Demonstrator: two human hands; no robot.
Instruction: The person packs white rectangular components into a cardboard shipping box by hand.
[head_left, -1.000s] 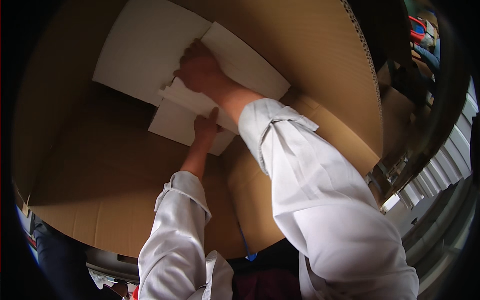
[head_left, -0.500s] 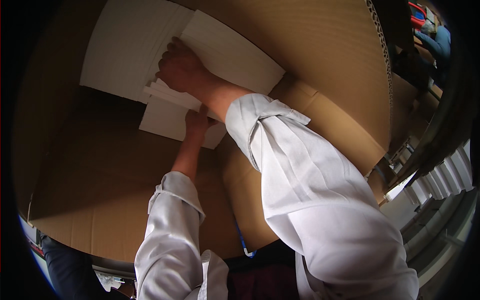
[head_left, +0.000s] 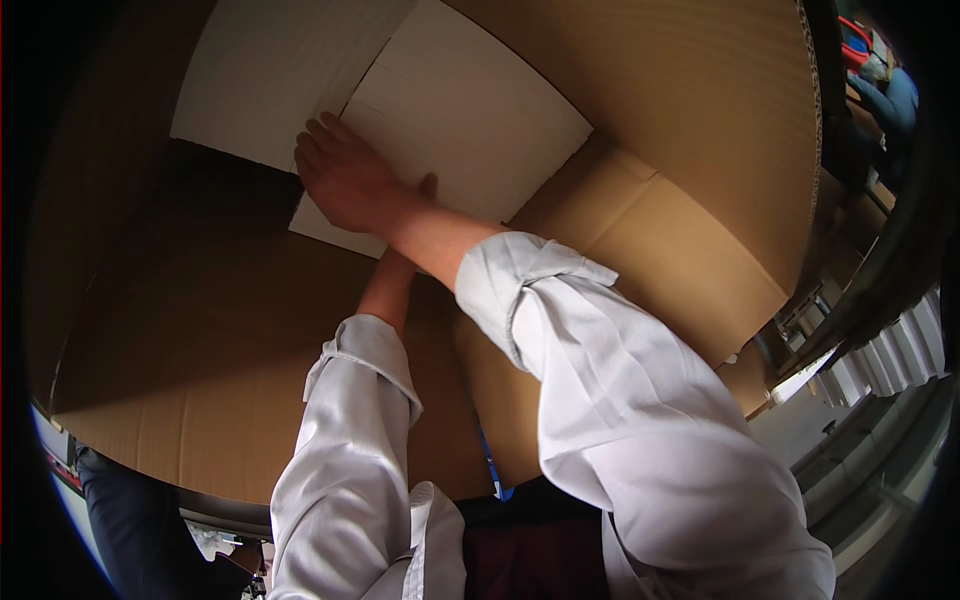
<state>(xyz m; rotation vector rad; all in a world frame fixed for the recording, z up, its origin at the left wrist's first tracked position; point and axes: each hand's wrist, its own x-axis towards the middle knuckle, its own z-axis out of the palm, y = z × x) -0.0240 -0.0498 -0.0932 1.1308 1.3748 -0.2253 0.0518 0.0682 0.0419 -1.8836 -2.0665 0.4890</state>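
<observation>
Two white cardboard pieces lie deep inside a large brown cardboard box (head_left: 680, 100). The right-hand white sheet (head_left: 490, 110) meets the left-hand white sheet (head_left: 275, 65) along a slanting seam. My right hand (head_left: 345, 178) rests on the right-hand sheet close to that seam, palm down, its fingers stretched out toward the left-hand sheet. Crossing beneath my right wrist, my left hand (head_left: 428, 187) is at the near edge of the same sheet. Only one fingertip of it shows; the other fingers are hidden, so its grip cannot be seen.
The box's walls rise around both arms, with a side flap (head_left: 680, 255) to the right. A blue strap with a white tip (head_left: 494, 478) hangs at the near edge. Outside, a person's blue sleeve (head_left: 895, 100) shows at upper right, and pale ridged pieces (head_left: 880, 350) lie below.
The raised white ridge between my hands no longer shows, and the sheet lies flatter. My right hand has moved nearer and its fingers have straightened. My left hand is now mostly covered.
</observation>
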